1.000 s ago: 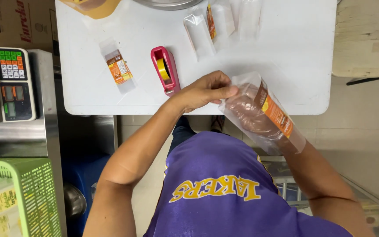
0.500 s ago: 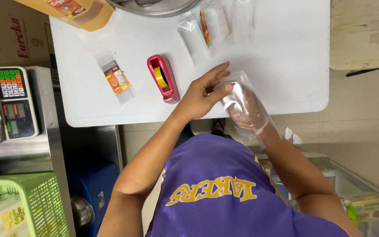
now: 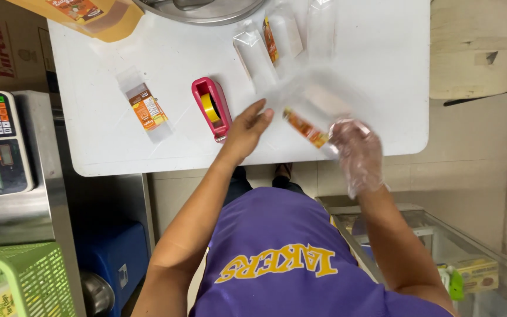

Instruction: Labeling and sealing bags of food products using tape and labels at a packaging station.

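The right hand [image 3: 356, 154], in a thin clear glove, pinches one end of a clear bag [image 3: 315, 114] with an orange label; the bag is blurred and lifted just above the white surface [image 3: 382, 70], to the right of the red tape dispenser [image 3: 211, 108]. The left hand [image 3: 246, 130] lies just right of the dispenser with fingers spread and nothing in its grip, its fingertips near the bag's left end but apart from it. Beyond the dispenser lie more clear bags [image 3: 277, 38] and the rim of a metal bowl [image 3: 206, 9]; to its left, another labelled bag [image 3: 144, 105] lies flat. The likely trouble is the slick glove on slick film: held at one end only, the bag could slip out or fold over on itself, and the loose bags beyond could be brushed and scattered by a swinging end.
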